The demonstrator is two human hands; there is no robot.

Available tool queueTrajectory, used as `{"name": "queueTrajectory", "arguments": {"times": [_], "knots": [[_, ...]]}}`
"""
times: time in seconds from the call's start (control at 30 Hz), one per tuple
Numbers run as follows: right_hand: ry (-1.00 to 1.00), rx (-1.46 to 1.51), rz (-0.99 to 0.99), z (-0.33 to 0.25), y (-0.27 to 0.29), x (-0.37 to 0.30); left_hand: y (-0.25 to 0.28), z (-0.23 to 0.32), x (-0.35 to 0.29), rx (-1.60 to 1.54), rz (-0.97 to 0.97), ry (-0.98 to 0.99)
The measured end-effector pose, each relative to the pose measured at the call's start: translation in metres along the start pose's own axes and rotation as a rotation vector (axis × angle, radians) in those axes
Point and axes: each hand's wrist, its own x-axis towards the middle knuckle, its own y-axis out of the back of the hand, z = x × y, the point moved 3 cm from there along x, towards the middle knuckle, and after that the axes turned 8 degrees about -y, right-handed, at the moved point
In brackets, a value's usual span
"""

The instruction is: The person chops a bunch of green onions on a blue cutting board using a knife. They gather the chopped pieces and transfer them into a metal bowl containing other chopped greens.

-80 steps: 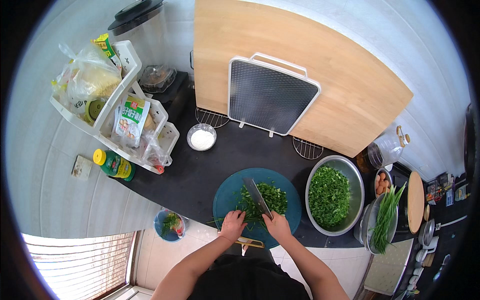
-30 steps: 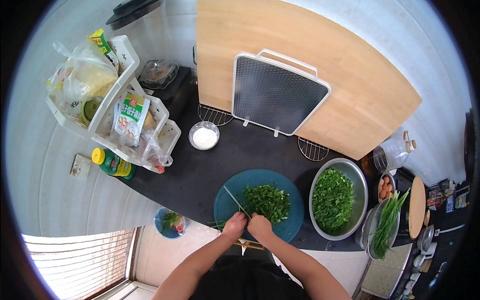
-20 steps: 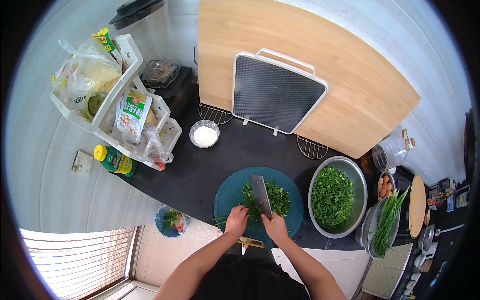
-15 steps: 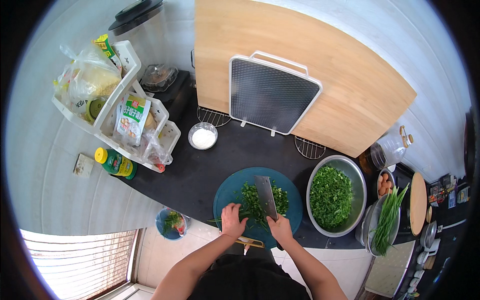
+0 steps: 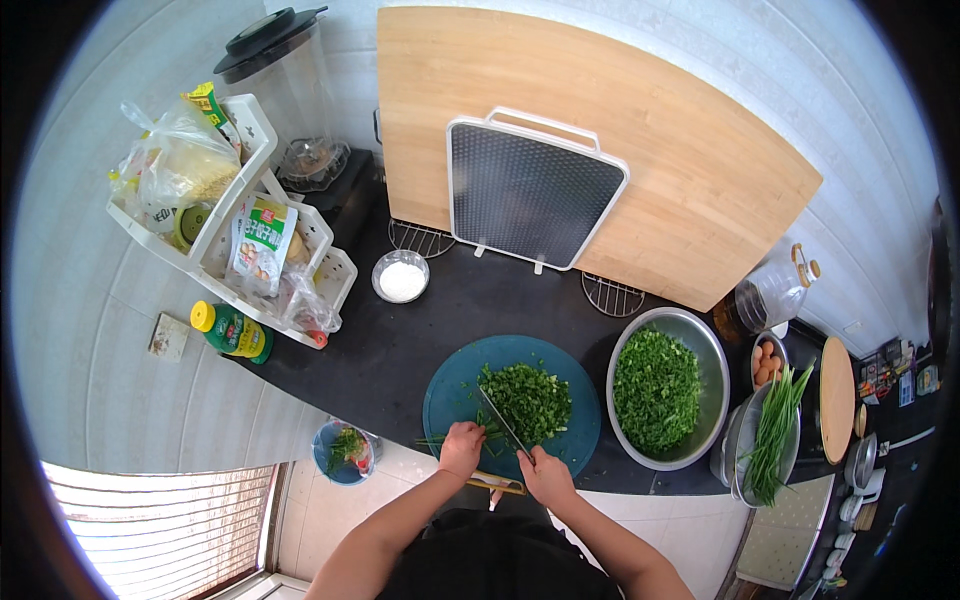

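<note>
A round blue-green cutting board (image 5: 450, 375) lies at the counter's front edge. Chopped green chives (image 5: 532, 398) are heaped on it. My right hand (image 5: 547, 476) is closed round the handle of a cleaver (image 5: 504, 418), whose blade stands edge down at the left side of the heap. Just left of the blade, my left hand (image 5: 462, 449) is closed over a few uncut chive stalks (image 5: 428, 440), pressing them to the board. Its fingertips are curled near the blade.
To the right stands a steel bowl (image 5: 722, 385) full of chopped greens. Beyond it are a colander of long chives (image 5: 776, 440) and a bowl of eggs (image 5: 767, 365). A small bowl of white powder (image 5: 401, 280), a white rack (image 5: 225, 235) and a green bottle (image 5: 235, 332) are leftward.
The cleaver has turned from lying tilted over the heap to edge down, its blade now left of the heap beside my left hand. My right hand has shifted slightly left and down.
</note>
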Motion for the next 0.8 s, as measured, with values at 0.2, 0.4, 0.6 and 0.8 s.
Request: {"name": "queueTrajectory", "arguments": {"times": [0.2, 0.4, 0.6, 0.8], "knots": [[-0.002, -0.159, -0.049, -0.006, -0.012, 0.005, -0.007, -0.008, 0.001, 0.045, -0.006, -0.077], [-0.017, -0.262, -0.088, -0.015, -0.042, 0.032, -0.011, -0.013, 0.000, 0.008, -0.027, -0.142], [0.003, -0.160, 0.033, -0.032, -0.055, 0.062, -0.003, -0.008, 0.002, 0.024, -0.046, -0.161], [-0.148, 0.163, 0.090, -0.010, -0.013, 0.053, 0.014, 0.010, 0.006, 0.025, 0.058, -0.104]]}}
